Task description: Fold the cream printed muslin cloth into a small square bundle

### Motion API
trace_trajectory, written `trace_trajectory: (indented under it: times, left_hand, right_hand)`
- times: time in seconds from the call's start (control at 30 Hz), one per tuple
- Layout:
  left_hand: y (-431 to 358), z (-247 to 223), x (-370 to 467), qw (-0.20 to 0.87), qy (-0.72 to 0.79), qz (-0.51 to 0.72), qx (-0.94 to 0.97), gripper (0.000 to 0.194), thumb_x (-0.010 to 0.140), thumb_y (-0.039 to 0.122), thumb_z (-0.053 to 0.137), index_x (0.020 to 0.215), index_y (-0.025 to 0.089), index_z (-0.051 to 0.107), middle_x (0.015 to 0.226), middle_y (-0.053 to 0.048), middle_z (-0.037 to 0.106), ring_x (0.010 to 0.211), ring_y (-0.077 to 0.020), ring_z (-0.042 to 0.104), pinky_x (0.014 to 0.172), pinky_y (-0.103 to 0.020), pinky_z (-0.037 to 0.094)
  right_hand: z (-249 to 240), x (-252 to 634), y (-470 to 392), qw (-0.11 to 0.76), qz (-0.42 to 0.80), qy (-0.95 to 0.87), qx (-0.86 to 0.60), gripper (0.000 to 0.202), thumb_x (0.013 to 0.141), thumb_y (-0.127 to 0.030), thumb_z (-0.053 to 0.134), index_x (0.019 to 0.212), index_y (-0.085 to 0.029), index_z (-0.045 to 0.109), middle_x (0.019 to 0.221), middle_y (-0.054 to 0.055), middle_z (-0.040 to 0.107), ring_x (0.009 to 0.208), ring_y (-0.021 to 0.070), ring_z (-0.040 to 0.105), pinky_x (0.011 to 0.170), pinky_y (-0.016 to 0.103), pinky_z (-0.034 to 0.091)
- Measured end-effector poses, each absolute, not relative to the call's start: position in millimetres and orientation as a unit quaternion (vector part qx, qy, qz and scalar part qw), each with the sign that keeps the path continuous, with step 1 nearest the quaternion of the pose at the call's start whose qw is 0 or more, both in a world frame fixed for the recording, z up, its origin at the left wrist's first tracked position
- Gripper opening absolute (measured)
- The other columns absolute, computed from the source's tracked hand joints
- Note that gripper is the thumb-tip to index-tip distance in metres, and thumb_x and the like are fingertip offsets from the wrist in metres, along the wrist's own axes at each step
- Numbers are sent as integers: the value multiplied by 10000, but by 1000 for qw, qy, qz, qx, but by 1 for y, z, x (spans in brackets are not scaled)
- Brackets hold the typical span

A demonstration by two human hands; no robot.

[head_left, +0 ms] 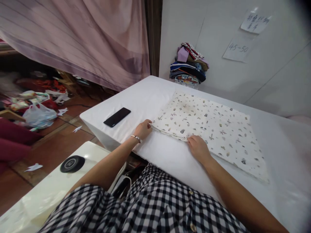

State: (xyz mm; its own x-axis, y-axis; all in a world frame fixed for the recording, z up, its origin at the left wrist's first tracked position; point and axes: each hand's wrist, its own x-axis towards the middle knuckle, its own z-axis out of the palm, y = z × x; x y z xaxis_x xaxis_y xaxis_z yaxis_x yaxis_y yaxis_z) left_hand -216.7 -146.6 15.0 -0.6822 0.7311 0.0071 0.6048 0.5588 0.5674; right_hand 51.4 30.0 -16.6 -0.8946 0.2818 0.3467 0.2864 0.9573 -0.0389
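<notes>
A folded white cloth (213, 126) with a small printed pattern lies flat on the white-covered table, its layers showing along the near edge. My left hand (143, 129), with a bracelet at the wrist, pinches the cloth's near left corner. Further right along the same edge, my right hand (198, 147) grips the layers between thumb and fingers. The fingertips of both hands are partly hidden by the fabric.
A black phone (117, 117) lies on the table (143, 92) to the left. Folded clothes (188, 66) are stacked at the far edge by the wall. A round black object (72, 163) sits on a pale surface (48, 184) at lower left. Bags (40, 115) clutter the floor.
</notes>
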Motion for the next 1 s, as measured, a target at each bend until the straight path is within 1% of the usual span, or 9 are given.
trace_trajectory:
  times: [0.1, 0.27, 0.4, 0.47, 0.57, 0.67, 0.77, 0.9, 1.0]
  left_hand:
    - [-151, 18, -225, 122, 861, 297, 395, 380, 711, 172, 512, 1089, 209, 528, 815, 19, 642, 728, -129, 590, 685, -240, 439]
    - [-151, 16, -230, 126, 869, 253, 406, 383, 698, 172, 502, 1073, 238, 542, 803, 30, 644, 717, -136, 587, 643, -244, 418]
    - [-150, 12, -229, 120, 868, 240, 418, 339, 711, 177, 491, 1035, 246, 564, 807, 30, 640, 722, -139, 586, 643, -251, 419]
    - [-152, 13, -230, 123, 862, 238, 430, 347, 724, 178, 481, 1055, 241, 561, 815, 24, 639, 725, -141, 588, 660, -259, 433]
    - [-156, 17, -231, 100, 856, 236, 448, 452, 718, 148, 475, 1162, 221, 521, 963, -14, 635, 791, -151, 598, 716, -278, 465]
    - [-153, 23, -222, 7, 835, 237, 496, 519, 711, 102, 465, 1222, 186, 490, 1151, -73, 575, 989, -192, 567, 845, -320, 462]
    - [-135, 27, -192, -57, 766, 239, 594, 415, 780, 144, 471, 1192, 170, 513, 1187, -97, 558, 1107, -226, 503, 941, -371, 411]
    - [-97, 24, -134, -14, 645, 182, 742, 338, 814, 271, 554, 1144, 198, 535, 1175, -90, 569, 1102, -243, 498, 919, -392, 395]
    - [-72, 21, -104, 2, 625, 136, 768, 257, 818, 246, 552, 1068, 185, 554, 1110, -98, 585, 1074, -249, 508, 895, -385, 383]
  right_hand:
    - [-18, 51, 30, 177, -12, -975, -137, 234, 917, -193, 408, 915, -145, 637, 902, 98, 597, 825, 211, 490, 727, 323, 383]
    - [-17, 51, 29, 166, -26, -977, -133, 223, 909, -178, 423, 925, -143, 643, 896, 93, 595, 802, 206, 484, 720, 319, 374]
    - [-15, 51, 28, 162, -30, -978, -131, 222, 908, -173, 427, 911, -142, 647, 895, 95, 590, 803, 204, 480, 716, 315, 370]
    - [-16, 51, 28, 164, -29, -977, -130, 224, 909, -173, 426, 914, -139, 647, 897, 96, 588, 804, 204, 476, 713, 315, 368]
    - [-18, 51, 29, 164, -30, -977, -132, 230, 911, -169, 419, 929, -140, 646, 899, 98, 586, 813, 206, 472, 714, 316, 365]
    - [-17, 50, 28, 154, -36, -978, -137, 241, 912, -151, 409, 943, -139, 647, 907, 100, 589, 820, 209, 470, 719, 319, 359]
    - [-13, 48, 26, 130, -39, -979, -153, 242, 914, -153, 409, 945, -140, 649, 928, 101, 593, 823, 209, 470, 721, 319, 353]
    - [-6, 43, 27, 97, -14, -980, -175, 225, 922, -201, 425, 945, -149, 643, 924, 92, 595, 840, 207, 475, 730, 315, 354]
    - [-4, 41, 31, 95, 19, -977, -190, 243, 933, -243, 417, 901, -143, 636, 907, 90, 593, 841, 197, 483, 751, 314, 363]
